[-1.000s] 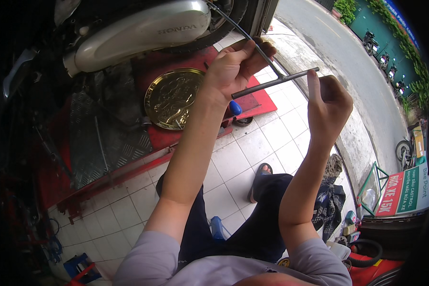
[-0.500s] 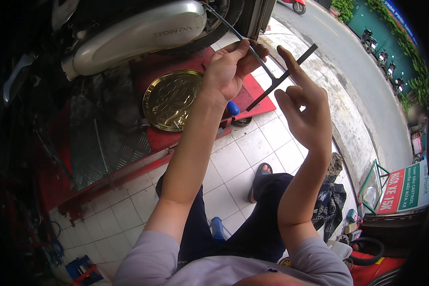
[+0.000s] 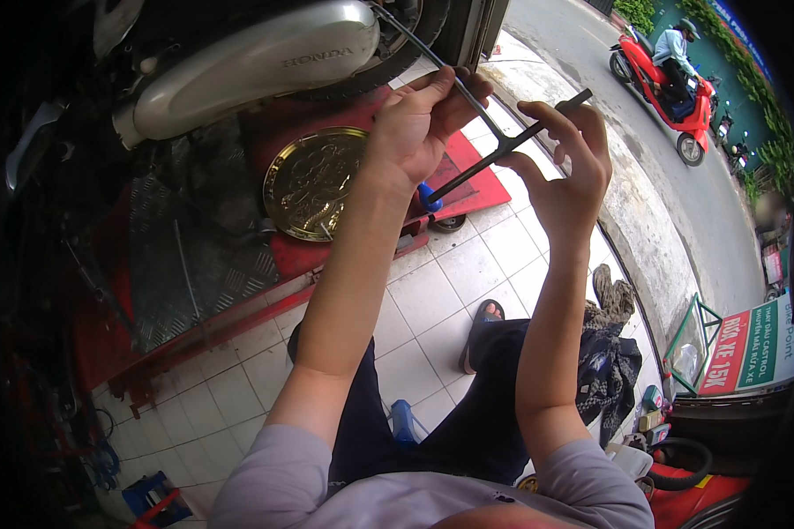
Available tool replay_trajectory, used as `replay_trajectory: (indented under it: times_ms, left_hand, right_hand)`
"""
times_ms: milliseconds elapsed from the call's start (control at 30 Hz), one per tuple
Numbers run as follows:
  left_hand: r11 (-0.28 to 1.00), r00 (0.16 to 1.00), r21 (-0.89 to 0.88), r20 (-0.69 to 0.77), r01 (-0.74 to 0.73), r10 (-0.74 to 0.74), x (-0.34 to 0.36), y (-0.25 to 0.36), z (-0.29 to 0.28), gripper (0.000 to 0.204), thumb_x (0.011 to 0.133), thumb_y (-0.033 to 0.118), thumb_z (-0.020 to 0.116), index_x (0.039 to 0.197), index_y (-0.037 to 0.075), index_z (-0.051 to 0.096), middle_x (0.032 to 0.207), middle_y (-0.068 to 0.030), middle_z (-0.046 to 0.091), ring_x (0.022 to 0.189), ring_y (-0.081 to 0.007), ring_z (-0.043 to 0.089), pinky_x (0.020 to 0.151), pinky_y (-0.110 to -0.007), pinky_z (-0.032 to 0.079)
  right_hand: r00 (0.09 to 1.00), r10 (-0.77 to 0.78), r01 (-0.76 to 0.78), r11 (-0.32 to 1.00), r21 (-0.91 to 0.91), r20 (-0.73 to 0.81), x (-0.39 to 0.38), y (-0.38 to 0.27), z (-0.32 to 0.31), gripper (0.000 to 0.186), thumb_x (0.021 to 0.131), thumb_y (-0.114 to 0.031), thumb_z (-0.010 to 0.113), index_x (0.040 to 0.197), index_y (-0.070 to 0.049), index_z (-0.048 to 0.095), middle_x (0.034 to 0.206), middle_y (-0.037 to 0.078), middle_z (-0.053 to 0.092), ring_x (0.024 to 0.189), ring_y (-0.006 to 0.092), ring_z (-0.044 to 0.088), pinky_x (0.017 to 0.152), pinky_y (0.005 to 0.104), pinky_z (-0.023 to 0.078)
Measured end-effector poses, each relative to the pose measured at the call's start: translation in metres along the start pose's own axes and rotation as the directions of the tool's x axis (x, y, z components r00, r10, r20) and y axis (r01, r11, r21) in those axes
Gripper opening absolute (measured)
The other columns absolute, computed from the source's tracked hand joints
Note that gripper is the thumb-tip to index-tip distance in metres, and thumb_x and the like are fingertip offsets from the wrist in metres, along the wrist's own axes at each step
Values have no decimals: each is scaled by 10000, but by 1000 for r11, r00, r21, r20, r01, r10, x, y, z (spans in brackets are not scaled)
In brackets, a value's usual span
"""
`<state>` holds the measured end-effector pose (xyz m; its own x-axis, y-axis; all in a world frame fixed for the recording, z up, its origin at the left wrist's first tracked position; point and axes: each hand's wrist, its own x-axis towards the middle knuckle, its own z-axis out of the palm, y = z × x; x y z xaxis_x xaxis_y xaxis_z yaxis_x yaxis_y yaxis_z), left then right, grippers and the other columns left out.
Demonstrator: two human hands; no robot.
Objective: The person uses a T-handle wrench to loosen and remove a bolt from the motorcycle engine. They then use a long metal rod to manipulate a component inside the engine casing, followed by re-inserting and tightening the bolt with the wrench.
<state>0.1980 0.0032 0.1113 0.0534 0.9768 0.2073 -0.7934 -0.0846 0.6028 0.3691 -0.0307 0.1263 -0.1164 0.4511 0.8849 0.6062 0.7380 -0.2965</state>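
A long metal T-wrench (image 3: 507, 141) reaches up to the rear wheel (image 3: 401, 35) of a motorbike, beside its silver side cover (image 3: 265, 62). My left hand (image 3: 406, 132) is closed around the wrench's shaft, fingers curled over it. My right hand (image 3: 569, 176) is at the crossbar with thumb and fingers curved apart, open around it without a firm grip; whether fingertips touch it is unclear. Below, a gold round tray (image 3: 313, 176) lies on a red lift platform (image 3: 476, 189), partly behind my left arm, with a blue object (image 3: 430, 199) near the crossbar's lower end.
Patterned metal plate (image 3: 176, 264) covers part of the platform. Tiled floor (image 3: 415, 291) lies under me, with dark cloth (image 3: 609, 370), a hose and a signboard (image 3: 745, 344) at right. Outside, a rider (image 3: 675, 57) on a red scooter passes along the street.
The crossbar swung steep at half a second ago and now tilts slightly flatter. My right hand has moved up and left since a second ago, its fingers opening. A scooter rider has appeared.
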Motion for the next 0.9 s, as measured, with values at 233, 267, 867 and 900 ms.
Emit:
replay_trajectory:
  times_ms: [233, 267, 867, 900]
  left_hand:
    - [1000, 999, -13, 26, 23, -23, -1, 4, 0, 229, 963, 134, 540, 1061, -63, 604, 1015, -185, 671, 947, -242, 674, 877, -317, 567]
    - [999, 999, -31, 39, 14, -12, -1, 3, -3, 228, 961, 137, 545, 1060, -60, 605, 1014, -182, 671, 954, -242, 671, 886, -322, 561]
    - [660, 961, 751, 206, -34, -184, -13, 14, -35, 292, 935, 262, 607, 1027, -11, 658, 959, -105, 695, 861, -223, 689, 825, -302, 549]
    - [549, 966, 836, 136, 7, -220, -14, 20, -57, 286, 932, 272, 614, 1017, 7, 677, 924, -89, 705, 829, -206, 691, 791, -291, 543]
  right_hand:
    - [960, -76, 31, 985, -169, -268, -17, 3, 26, 390, 568, -309, 875, 863, -110, 715, 694, 13, 488, 685, 190, 481, 579, 329, 388]
    - [962, -85, 36, 982, -186, -261, -17, -1, 25, 364, 577, -293, 874, 844, -105, 713, 670, 10, 481, 674, 189, 478, 577, 328, 387]
    - [926, 349, -376, 891, 256, 145, -3, -15, 13, 162, 948, -62, 499, 933, -6, 651, 560, -5, 484, 479, 63, 417, 434, 221, 289]
    - [856, 460, -514, 807, 291, 236, 1, -12, 6, 168, 956, -89, 497, 906, -6, 634, 580, -6, 495, 469, 57, 401, 422, 210, 283]
